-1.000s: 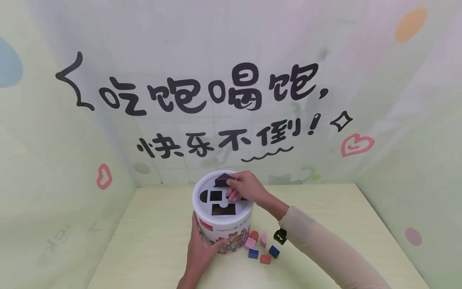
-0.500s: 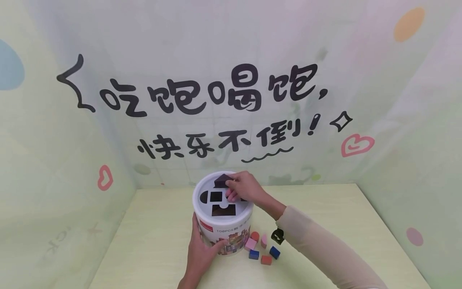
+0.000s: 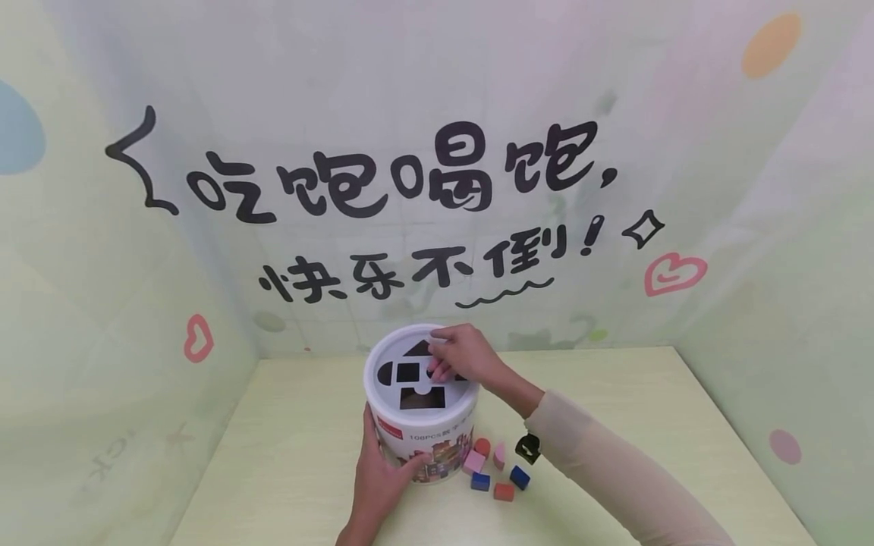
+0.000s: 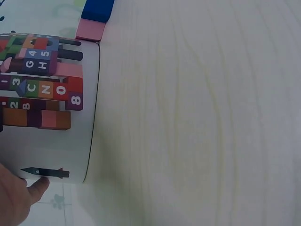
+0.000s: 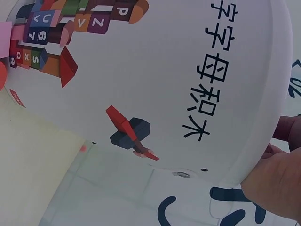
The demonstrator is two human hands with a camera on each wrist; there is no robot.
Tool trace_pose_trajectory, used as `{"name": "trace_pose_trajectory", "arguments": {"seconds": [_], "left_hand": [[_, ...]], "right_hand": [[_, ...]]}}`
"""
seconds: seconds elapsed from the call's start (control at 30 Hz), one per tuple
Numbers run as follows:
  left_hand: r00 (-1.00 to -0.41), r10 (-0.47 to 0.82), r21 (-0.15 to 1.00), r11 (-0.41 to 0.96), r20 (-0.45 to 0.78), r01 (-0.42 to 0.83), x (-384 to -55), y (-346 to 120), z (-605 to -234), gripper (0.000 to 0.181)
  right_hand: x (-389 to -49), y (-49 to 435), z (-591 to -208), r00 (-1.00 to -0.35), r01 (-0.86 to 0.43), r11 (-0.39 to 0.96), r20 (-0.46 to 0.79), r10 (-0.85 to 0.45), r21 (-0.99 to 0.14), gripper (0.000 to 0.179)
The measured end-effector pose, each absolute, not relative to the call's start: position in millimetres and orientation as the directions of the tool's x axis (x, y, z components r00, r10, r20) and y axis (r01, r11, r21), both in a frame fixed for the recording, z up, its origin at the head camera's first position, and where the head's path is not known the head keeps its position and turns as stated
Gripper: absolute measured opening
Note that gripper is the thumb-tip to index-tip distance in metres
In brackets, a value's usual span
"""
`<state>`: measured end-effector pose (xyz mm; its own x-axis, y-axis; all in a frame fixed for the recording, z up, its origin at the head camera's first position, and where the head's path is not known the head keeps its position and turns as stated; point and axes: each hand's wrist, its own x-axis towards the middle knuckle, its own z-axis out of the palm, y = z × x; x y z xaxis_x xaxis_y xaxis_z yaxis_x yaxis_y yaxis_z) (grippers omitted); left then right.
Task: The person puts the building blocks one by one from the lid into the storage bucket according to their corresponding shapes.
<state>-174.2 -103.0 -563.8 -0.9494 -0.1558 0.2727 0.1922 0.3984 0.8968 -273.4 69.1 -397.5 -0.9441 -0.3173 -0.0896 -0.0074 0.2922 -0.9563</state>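
Observation:
A white toy-block bucket [image 3: 437,451] with printed letter blocks stands upright on the table. Its white lid [image 3: 392,398] has several shaped cutouts, with a triangular hole [image 3: 418,348] at the back. My left hand [image 3: 382,474] grips the bucket low down, fingers along its left side and thumb across the front. Over the lid's right side is my right hand [image 3: 467,356], forefinger and thumb apart beside the triangular hole, nothing showing between them. The right wrist view shows this hand [image 5: 277,183] at the bucket's upper edge. The dark triangular block is out of sight.
Several small blocks lie right of the bucket: pink [image 3: 474,461], round orange-red [image 3: 482,446], blue [image 3: 520,477] and red [image 3: 504,492] ones among them. A black device [image 3: 528,449] hangs under my right sleeve [image 3: 601,462]. Printed walls [image 3: 437,227] enclose the pale table [image 3: 293,455].
The dark triangular block, pinched by my right hand over the lid, has gone from view, leaving the triangular hole exposed. Both hands stay in nearly the same place.

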Motion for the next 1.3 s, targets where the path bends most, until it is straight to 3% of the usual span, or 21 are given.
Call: {"name": "trace_pose_trajectory", "arguments": {"seconds": [0.4, 1.3], "left_hand": [[-0.946, -0.159, 0.891, 0.408, 0.283, 0.198, -173, -103, -565, 0.123], [-0.95, -0.155, 0.895, 0.403, 0.272, 0.191, -176, -104, -566, 0.122]], "right_hand": [[-276, 93, -397, -0.964, 0.027, 0.203, -0.079, -0.255, -0.979, 0.041], [-278, 142, -408, -0.987, 0.078, 0.244, -0.109, -0.115, -0.967, 0.035]]}}
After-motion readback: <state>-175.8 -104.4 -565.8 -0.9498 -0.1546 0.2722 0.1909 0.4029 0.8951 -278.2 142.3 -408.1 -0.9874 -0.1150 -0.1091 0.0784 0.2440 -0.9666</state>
